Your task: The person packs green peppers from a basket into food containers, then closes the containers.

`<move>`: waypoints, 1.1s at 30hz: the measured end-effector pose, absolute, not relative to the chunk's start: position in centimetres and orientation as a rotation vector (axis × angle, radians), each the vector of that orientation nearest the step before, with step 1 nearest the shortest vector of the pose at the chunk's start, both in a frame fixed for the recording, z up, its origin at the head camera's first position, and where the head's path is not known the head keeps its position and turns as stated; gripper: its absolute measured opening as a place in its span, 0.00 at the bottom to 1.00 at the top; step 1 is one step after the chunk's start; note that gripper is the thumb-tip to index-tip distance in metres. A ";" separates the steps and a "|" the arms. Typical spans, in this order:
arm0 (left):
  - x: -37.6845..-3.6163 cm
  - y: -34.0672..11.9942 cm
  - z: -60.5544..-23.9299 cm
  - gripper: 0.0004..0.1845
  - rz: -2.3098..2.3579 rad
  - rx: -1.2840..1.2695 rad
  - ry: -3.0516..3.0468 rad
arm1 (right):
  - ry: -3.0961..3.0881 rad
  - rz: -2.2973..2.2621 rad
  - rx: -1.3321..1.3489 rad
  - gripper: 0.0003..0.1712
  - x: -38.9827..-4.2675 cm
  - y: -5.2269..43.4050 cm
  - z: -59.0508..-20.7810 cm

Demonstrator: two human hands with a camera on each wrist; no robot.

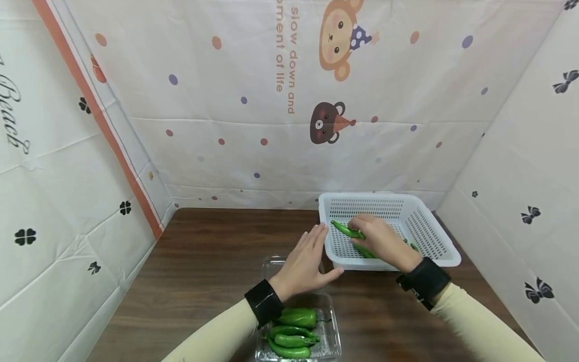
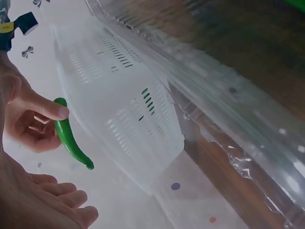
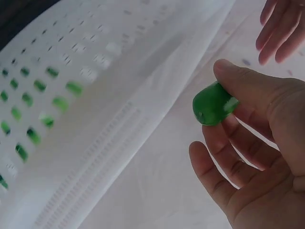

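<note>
My right hand (image 1: 367,232) pinches a long green pepper (image 1: 345,229) between thumb and fingers, over the inside of a white perforated basket (image 1: 367,206). More green peppers (image 1: 365,251) lie on the basket floor under that hand. The right wrist view shows the pepper's end (image 3: 213,103) held in my fingertips beside the basket wall (image 3: 95,100). My left hand (image 1: 312,247) is flat and holds nothing, hovering by the basket's left rim over the far end of a clear plastic tray (image 1: 273,262). From the left wrist, the held pepper (image 2: 71,139) hangs beside the basket (image 2: 124,109).
The clear tray holds several green peppers (image 1: 293,329) near the front edge of the dark wooden table (image 1: 212,261). Patterned white sheets wall in the table at the back and on both sides. The basket stands at the back right.
</note>
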State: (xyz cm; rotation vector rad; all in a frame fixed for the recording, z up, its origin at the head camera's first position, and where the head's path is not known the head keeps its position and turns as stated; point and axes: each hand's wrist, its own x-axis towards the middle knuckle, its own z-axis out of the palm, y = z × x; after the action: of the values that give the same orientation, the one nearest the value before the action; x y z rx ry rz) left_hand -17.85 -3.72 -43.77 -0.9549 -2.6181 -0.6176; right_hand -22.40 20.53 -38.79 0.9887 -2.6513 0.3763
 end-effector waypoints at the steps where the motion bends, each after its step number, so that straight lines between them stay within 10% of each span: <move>1: -17.7 -3.9 -43.7 0.54 -0.614 -0.955 -2.616 | -2.628 0.367 1.005 0.21 -22.2 20.4 -38.8; 33: -12.9 -8.7 -43.6 0.52 -0.760 -0.954 -2.415 | -2.317 0.494 1.278 0.28 -16.3 16.9 -39.6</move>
State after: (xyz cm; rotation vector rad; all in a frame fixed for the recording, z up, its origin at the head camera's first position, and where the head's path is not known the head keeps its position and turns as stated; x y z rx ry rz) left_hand -12.89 -8.69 -43.61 -0.9539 -2.4149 -0.7596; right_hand -16.32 16.86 -39.56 1.2777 -2.3171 0.4938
